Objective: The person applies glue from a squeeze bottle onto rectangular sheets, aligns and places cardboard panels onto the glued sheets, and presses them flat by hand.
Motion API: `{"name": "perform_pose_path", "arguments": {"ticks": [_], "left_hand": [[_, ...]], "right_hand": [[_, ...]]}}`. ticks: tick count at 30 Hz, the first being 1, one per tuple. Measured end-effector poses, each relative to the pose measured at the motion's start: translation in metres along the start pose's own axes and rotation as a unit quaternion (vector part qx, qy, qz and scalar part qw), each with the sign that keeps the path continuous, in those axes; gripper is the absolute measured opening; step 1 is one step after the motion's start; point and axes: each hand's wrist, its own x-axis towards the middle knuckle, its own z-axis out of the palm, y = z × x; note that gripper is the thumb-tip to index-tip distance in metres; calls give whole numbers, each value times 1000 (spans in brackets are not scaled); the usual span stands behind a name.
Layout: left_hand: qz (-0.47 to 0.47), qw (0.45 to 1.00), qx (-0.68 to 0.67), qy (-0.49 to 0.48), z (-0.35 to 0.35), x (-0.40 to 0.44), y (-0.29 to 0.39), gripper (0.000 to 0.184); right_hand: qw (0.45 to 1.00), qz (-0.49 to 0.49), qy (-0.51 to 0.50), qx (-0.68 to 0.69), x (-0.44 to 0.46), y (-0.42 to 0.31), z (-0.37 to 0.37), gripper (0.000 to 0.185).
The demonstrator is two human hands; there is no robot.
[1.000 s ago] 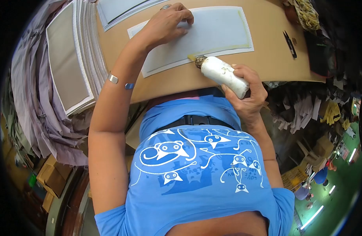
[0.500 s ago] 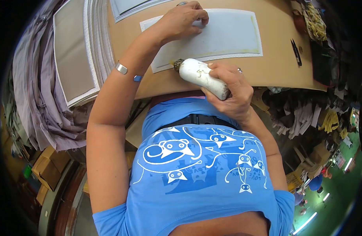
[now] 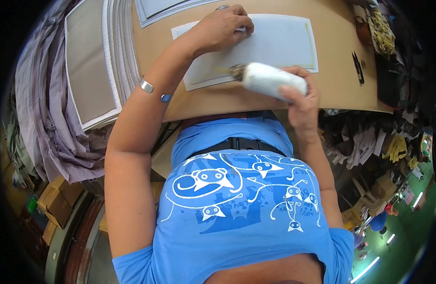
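My right hand (image 3: 303, 97) is wrapped round a white squeeze bottle (image 3: 274, 81), tilted with its dark, crusted tip to the left over the near edge of a pale grey panel (image 3: 275, 45). The bottle is blurred by motion. A white textured border shows round the panel, and yellowish streaks run along its near and right edges. At the panel's far left part rests my left hand (image 3: 225, 28), its fingers bent and pressed together; something small and pale shows at the fingertips, too hidden to name.
The brown table (image 3: 336, 90) carries a stack of white-edged panels (image 3: 88, 61) at left and grey sheets (image 3: 161, 10) at the back. Mauve fabric (image 3: 40, 104) hangs far left. A black slim tool (image 3: 357, 67) and a bundle of yellowish strips (image 3: 381, 31) lie at right.
My right hand has moved right and slightly up with the bottle, its tip shifting right along the panel's near edge. My left hand stays almost in place.
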Motion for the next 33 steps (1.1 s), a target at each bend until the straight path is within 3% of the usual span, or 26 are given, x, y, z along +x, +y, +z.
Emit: {"name": "perform_pose_path", "arguments": {"ticks": [5,11,13,16,19,26,33], "left_hand": [[-9,999,-38,2,3,-2,-5,25],[-45,990,-2,136,-15,-38,9,22],[-109,977,50,177,-19,-59,11,19],[-207,944,12,256,-17,-86,15,17],[-249,938,31,240,-14,-105,9,19],[-230,941,74,239,-10,-111,12,22],[-197,937,102,269,-4,-112,8,23]], "right_hand": [[989,-21,112,93,15,-10,-60,34],[968,-142,204,28,35,-30,-86,31],[959,-182,217,-27,44,-32,-86,31],[944,-221,228,-89,52,-34,-81,32],[930,-239,239,-144,56,-36,-75,32],[891,-263,233,-286,57,-26,-71,32],[866,-307,221,-326,54,-23,-57,35]]}}
